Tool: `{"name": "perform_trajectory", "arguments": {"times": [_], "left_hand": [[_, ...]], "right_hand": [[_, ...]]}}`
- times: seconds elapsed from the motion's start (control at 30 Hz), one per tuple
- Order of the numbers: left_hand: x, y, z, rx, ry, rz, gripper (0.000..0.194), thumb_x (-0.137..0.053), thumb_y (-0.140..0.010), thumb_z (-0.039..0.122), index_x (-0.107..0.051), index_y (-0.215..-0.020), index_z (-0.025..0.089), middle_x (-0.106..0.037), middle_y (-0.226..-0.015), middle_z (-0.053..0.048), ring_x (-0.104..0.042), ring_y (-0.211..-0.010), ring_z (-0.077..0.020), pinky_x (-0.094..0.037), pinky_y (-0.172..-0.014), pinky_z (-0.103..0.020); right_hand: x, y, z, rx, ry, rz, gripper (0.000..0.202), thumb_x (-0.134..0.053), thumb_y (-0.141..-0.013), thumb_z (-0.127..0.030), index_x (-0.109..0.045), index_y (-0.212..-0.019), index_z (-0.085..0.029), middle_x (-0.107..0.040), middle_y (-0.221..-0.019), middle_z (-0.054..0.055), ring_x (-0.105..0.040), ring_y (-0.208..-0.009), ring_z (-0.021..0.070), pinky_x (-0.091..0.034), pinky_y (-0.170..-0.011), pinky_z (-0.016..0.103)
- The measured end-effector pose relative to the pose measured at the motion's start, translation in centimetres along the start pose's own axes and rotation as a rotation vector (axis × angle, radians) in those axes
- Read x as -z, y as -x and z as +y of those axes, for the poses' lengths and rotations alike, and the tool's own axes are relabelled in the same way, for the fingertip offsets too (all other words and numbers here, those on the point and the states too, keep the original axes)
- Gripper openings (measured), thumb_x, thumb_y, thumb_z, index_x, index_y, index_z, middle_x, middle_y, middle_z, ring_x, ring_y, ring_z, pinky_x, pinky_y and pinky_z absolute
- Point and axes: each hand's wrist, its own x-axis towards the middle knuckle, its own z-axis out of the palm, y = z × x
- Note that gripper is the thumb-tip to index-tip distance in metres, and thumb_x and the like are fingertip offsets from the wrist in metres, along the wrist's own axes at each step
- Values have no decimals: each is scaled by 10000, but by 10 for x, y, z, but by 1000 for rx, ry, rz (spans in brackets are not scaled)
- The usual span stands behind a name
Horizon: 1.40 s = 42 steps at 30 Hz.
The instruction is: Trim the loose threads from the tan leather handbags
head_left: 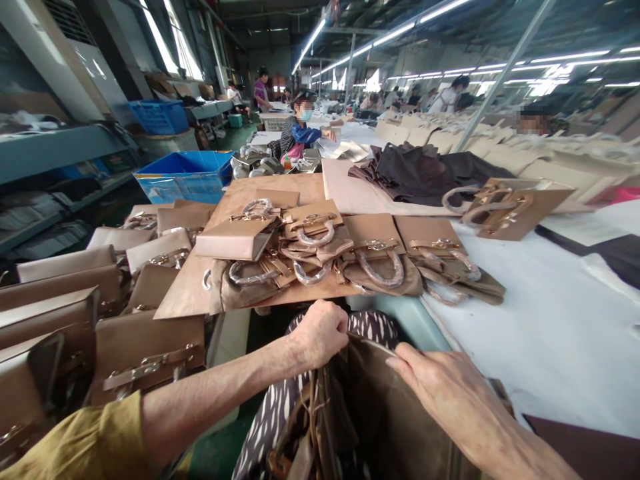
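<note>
Gripping brown bag (pixel 380 407): left hand (pixel 320 333) fingers clenched, right hand (pixel 440 387) flat | handbag pile (pixel 320 250) ahead

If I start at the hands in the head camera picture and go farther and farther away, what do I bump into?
Left hand and right hand on the brown leather bag in the lap → pile of tan leather handbags with wrapped handles → dark brown fabric heap → seated person in a blue sleeve.
</note>
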Motion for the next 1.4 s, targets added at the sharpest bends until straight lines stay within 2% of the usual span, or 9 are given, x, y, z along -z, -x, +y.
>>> {"name": "perform_trajectory", "arguments": {"times": [0.17,0.33,0.47,0.67,0.77,1.03,1.13,1.23,1.4], "left_hand": [[2,-2,0,-39,0,-10,81,-508,-580,70,-495,-542,141,-391,-514,50,-354,-531,-89,-271,-487,-202],[13,-7,3,-158,71,-156,246,-530,-678,99,-626,-899,150,-585,-721,18,-511,-663,-114,-382,-614,-186],[34,-10,18,-276,-45,-265,188,-495,-762,116,-674,-811,143,-657,-785,-25,-577,-755,-146,-406,-702,-198],[53,2,51,-286,-295,-178,162,-503,-780,148,-663,-765,163,-624,-659,-18,-573,-667,-147,-382,-619,-206],[51,8,56,-251,-264,-172,138,-520,-749,143,-651,-716,166,-569,-579,7,-539,-593,-119,-352,-558,-190],[41,7,57,-215,-229,-159,145,-500,-719,144,-638,-681,163,-561,-571,10,-524,-585,-106,-335,-551,-186],[40,5,56,-187,-226,-151,145,-496,-712,146,-634,-671,165,-576,-585,8,-532,-597,-110,-336,-554,-190],[39,5,53,-163,-214,-150,151,-488,-707,141,-634,-673,166,-604,-617,2,-547,-620,-117,-340,-556,-192],[34,3,50,-154,-240,-136,177,-467,-709,132,-638,-680,170,-626,-637,-10,-562,-632,-132,-340,-560,-209]], "right_hand": [[1,3,2,8,6,13,530,-146,-963,-442,-510,-628,-253,-556,-396,-34,-552,-341,182,-248,-409,321],[2,6,7,-18,-11,44,511,-160,-962,-447,-500,-636,-251,-538,-394,-35,-543,-344,181,-241,-425,322],[8,6,18,6,-50,114,424,-254,-955,-439,-485,-655,-248,-501,-391,-51,-504,-329,160,-247,-429,308],[19,4,31,25,-64,157,368,-289,-962,-388,-492,-703,-224,-528,-472,-48,-530,-417,125,-297,-470,265],[17,7,30,28,-69,151,324,-301,-964,-349,-516,-761,-218,-554,-513,-40,-546,-462,134,-305,-494,268],[11,4,12,-11,89,168,53,-509,-879,-237,-542,-888,-196,-575,-711,1,-532,-629,206,-334,-612,340],[11,4,10,30,9,216,184,-546,-857,-210,-513,-1029,-155,-590,-787,24,-535,-683,204,-369,-646,346],[9,6,9,15,-128,251,315,-639,-792,-217,-485,-1058,-146,-601,-869,52,-542,-743,218,-405,-671,353],[8,8,2,-179,-337,174,259,-575,-780,-39,-487,-946,-217,-560,-938,26,-519,-821,215,-422,-718,369]]}}
